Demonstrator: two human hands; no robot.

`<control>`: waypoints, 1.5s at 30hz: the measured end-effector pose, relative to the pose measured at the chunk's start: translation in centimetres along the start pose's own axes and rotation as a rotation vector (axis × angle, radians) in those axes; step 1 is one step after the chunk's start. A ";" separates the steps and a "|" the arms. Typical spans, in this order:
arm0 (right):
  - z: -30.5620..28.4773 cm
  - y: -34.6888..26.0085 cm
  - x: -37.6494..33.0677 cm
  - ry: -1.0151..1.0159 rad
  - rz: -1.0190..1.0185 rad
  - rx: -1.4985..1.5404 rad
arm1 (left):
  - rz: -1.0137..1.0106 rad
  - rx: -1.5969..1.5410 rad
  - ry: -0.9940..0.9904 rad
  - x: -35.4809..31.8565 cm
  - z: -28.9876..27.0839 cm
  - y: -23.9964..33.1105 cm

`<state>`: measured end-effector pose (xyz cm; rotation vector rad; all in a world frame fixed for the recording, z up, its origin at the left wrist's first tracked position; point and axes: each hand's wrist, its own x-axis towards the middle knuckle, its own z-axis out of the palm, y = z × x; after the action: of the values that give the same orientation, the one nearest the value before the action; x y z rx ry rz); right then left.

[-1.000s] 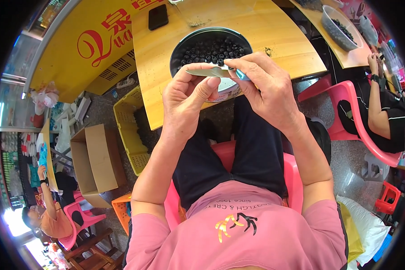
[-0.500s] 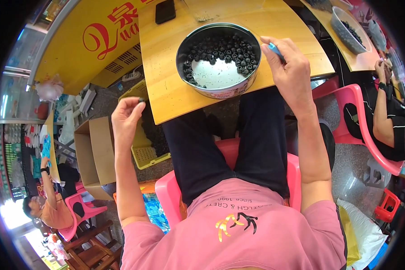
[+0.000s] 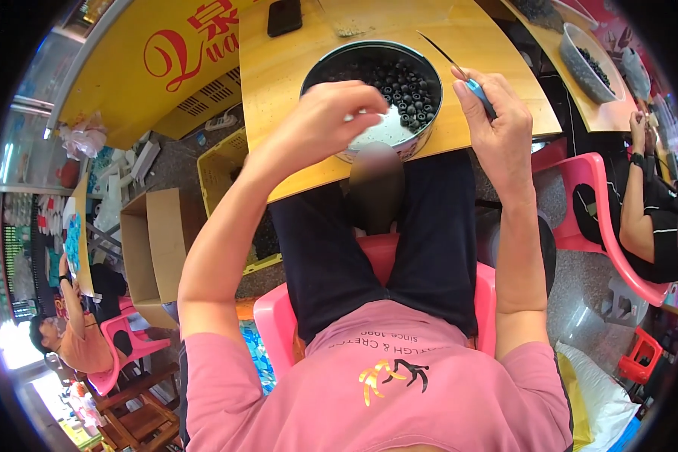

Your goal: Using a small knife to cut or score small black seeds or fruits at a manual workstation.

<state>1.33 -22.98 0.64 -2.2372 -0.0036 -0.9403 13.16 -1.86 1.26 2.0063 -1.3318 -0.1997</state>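
Observation:
A round metal tin (image 3: 306,81) stands on the wooden table before me, with many small black round pieces (image 3: 410,94), some showing a hole, heaped toward its far and right sides. The tin's pale bottom shows at the near side. My left hand (image 3: 320,117) is over the tin's left part, its fingers curved and the thumb apart from them; I see nothing between them. To the right of the tin, my right hand (image 3: 502,113) grips a blue-handled knife (image 3: 480,96), its thin, slightly curved blade slanting up and left.
A black phone (image 3: 284,18) lies at the table's far left. Beneath the left edge are a yellow crate (image 3: 217,166) and an open cardboard box (image 3: 166,241). One person (image 3: 633,203) sits at right by a clear tub (image 3: 580,64); another (image 3: 87,339) sits far left.
My left hand has swung from beside the table's left edge, where it pinched a small black piece, over to the tin. The knife has turned so its blade now shows.

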 end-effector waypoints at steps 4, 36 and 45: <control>0.0 -0.3 0.0 0.001 0.011 0.036 | 0.084 0.278 -0.165 4.1 3.6 -1.7; 2.9 -5.1 -0.8 -0.306 0.542 1.067 | -0.133 -1.049 0.574 -3.4 4.1 3.0; 2.5 -4.8 -0.9 -0.320 0.579 1.005 | -0.191 -1.186 0.552 -3.9 3.5 3.9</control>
<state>1.02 -17.62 1.68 -1.2933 0.0207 -0.1575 6.79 -1.05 0.13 1.0237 -0.4338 -0.3757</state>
